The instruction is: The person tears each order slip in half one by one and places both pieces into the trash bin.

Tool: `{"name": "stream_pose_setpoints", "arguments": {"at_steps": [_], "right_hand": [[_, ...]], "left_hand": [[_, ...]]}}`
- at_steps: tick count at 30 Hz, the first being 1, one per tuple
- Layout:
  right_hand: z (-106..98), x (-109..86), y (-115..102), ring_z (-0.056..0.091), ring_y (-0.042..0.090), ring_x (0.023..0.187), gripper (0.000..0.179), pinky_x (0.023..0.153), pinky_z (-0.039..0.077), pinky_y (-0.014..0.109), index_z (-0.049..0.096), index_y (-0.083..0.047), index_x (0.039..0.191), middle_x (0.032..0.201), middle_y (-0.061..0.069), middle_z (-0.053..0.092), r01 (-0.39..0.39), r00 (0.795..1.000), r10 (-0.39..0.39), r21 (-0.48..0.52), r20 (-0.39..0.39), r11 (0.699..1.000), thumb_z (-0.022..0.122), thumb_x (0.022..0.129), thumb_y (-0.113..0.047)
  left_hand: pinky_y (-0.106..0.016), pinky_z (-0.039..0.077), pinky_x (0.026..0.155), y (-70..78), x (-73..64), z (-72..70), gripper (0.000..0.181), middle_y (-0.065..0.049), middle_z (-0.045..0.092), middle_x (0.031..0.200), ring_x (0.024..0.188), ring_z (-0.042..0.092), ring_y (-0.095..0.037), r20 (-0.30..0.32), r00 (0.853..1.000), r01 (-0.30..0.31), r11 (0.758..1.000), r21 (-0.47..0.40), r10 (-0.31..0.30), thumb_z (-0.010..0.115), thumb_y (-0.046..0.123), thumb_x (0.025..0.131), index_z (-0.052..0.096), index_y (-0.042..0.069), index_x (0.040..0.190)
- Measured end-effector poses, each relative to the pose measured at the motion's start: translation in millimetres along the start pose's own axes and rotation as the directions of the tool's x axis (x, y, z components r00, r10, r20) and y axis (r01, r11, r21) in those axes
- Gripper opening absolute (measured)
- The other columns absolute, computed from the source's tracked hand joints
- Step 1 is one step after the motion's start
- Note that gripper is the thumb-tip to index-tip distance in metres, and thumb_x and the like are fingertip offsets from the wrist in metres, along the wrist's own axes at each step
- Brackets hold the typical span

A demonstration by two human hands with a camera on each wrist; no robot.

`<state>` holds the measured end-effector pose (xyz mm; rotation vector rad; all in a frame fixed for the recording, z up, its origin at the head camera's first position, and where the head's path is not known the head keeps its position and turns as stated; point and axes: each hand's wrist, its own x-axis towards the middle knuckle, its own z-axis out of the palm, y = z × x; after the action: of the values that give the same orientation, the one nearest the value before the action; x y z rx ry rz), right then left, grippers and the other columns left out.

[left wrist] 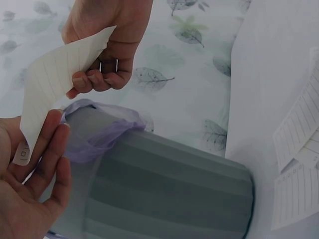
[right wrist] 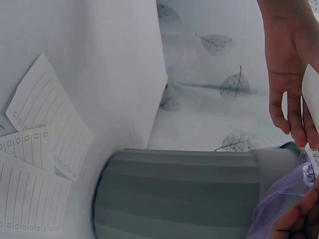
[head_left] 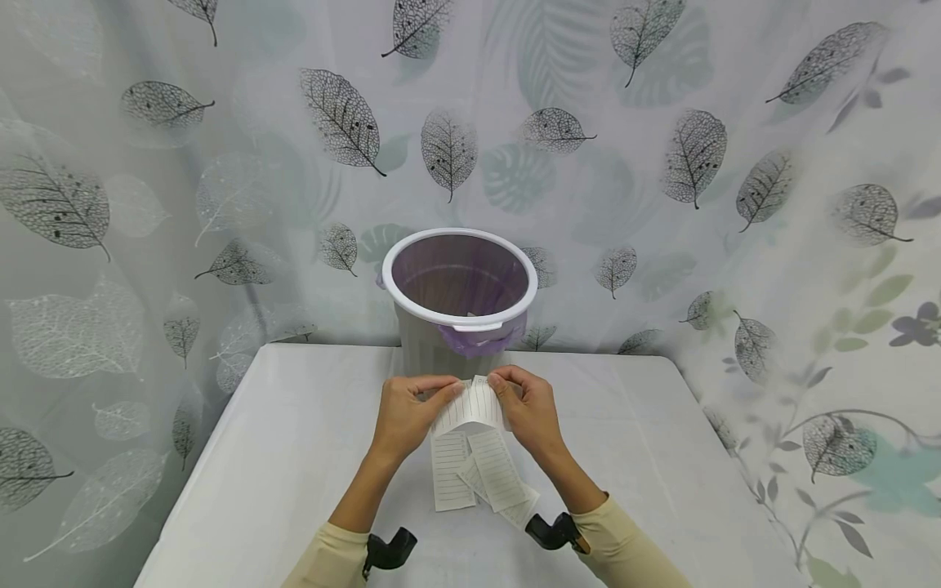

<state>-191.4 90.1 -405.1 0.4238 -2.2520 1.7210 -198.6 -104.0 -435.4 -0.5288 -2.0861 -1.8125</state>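
Note:
My left hand [head_left: 412, 412] and right hand [head_left: 531, 412] hold a small lined paper sheet [head_left: 470, 408] between them in the head view. Each pinches it near the top edge between thumb and fingers, and the sheet bends in the middle. In the left wrist view the paper [left wrist: 50, 79] curves from the left hand [left wrist: 30, 194] up to the right hand [left wrist: 112, 50]. Below the hands, several more lined slips [head_left: 450, 474] overlap on the white table; small printed boxes run along the edges of these slips [right wrist: 50, 114] in the right wrist view.
A grey bin [head_left: 426, 343] with a white rim [head_left: 459, 233] stands just beyond the hands at the table's back edge. A purple bag [head_left: 478, 339] lines it and hangs over the rim. Leaf-patterned curtains [head_left: 573, 196] enclose the white table [head_left: 294, 441] at the back and sides.

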Motion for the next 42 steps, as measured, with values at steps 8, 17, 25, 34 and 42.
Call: {"name": "stream_pose_setpoints", "arguments": {"at_steps": [8,17,25,34,42], "right_hand": [[2,0.4,0,0.066,0.022,0.076,0.012,0.063,0.054,0.025,0.073,0.008,0.093,0.089,0.016,0.073,-0.017,1.0,0.017,-0.015,-0.014,1.0,0.066,0.101,0.002],[2,0.7,0,0.065,0.022,0.078,0.012,0.064,0.054,0.025,0.073,0.008,0.093,0.09,0.016,0.073,-0.028,0.999,0.028,-0.01,-0.023,1.0,0.066,0.101,0.001],[2,0.6,2,0.065,0.02,0.074,0.012,0.06,0.053,0.024,0.073,0.009,0.093,0.089,0.016,0.072,-0.044,0.999,0.043,-0.018,-0.028,0.999,0.065,0.101,0.002],[2,4.6,36,0.065,0.022,0.071,0.013,0.056,0.053,0.025,0.075,0.003,0.095,0.09,0.013,0.072,-0.052,0.998,0.052,-0.003,-0.037,0.999,0.068,0.101,-0.006],[0,4.2,39,0.065,0.021,0.072,0.017,0.057,0.055,0.026,0.076,-0.001,0.094,0.088,0.009,0.072,0.001,1.0,-0.001,0.011,-0.022,1.0,0.069,0.102,-0.014]], "left_hand": [[-0.027,0.059,0.062,0.7,0.0,-1.2,0.011,-0.004,0.078,0.093,0.081,0.076,-0.018,-0.012,1.0,-0.017,1.0,-0.003,0.017,0.083,0.012,0.091,0.083,0.003,0.097],[-0.029,0.06,0.065,-0.5,0.3,-2.6,0.011,0.001,0.079,0.093,0.084,0.076,-0.015,-0.019,1.0,-0.022,0.999,0.023,0.022,0.083,0.014,0.091,0.084,0.004,0.097],[-0.033,0.061,0.068,-2.9,0.0,-1.4,0.011,0.0,0.078,0.093,0.086,0.076,-0.017,-0.034,0.999,-0.021,1.0,0.021,0.021,0.084,0.013,0.09,0.084,0.005,0.096],[-0.045,0.062,0.073,-3.2,0.0,0.0,0.011,-0.008,0.078,0.094,0.089,0.076,-0.026,-0.049,0.998,-0.044,0.999,0.025,0.045,0.084,0.007,0.088,0.082,0.0,0.096],[-0.034,0.061,0.073,-1.1,-0.3,-2.6,0.012,0.002,0.078,0.093,0.089,0.076,-0.016,-0.033,0.999,-0.027,0.999,0.022,0.028,0.084,0.016,0.09,0.084,0.005,0.096]]}}
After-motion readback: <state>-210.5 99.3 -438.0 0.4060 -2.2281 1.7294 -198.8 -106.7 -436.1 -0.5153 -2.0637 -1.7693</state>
